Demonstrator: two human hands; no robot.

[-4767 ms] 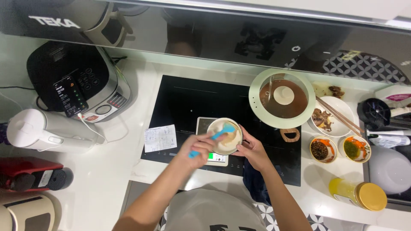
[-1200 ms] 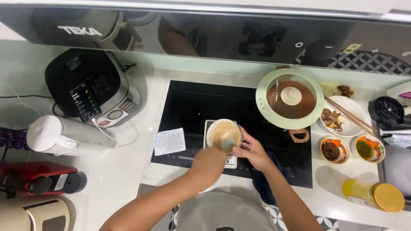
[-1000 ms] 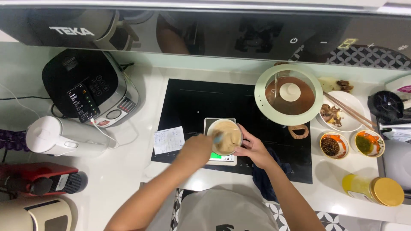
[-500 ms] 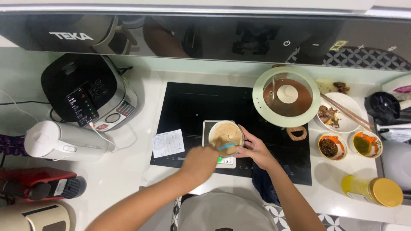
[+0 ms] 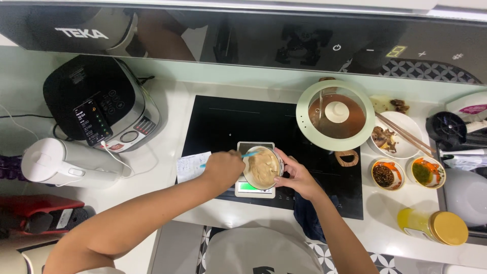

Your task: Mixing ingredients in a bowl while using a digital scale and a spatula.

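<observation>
Nearest, the bench (image 5: 385, 231) front edge runs just below the hands, with a bare strip between it and the hob (image 5: 223, 127); the yellow jar (image 5: 433, 227) lies near that edge at the right, well apart from the hands. The bowl (image 5: 262, 167) of tan batter sits on a small scale (image 5: 253, 186), at the hob's near edge, about mid-bench. The left hand (image 5: 223, 170) is closed in a fist-like grip around a blue spoon (image 5: 248, 155), its handle poking out leftward, its tip at the bowl's rim; the right hand (image 5: 299, 177) cups the bowl's right side, fingers curled against the wall. A paper note (image 5: 192, 166) lies just left of the left hand. Farther off, the black hob surface behind the bowl is open; a lidded pot (image 5: 335, 115) stands at its right rear; two sauce dishes (image 5: 406, 173) sit beyond the hob's right edge; a cooker (image 5: 99, 109) and kettle (image 5: 61, 165) crowd the left.
</observation>
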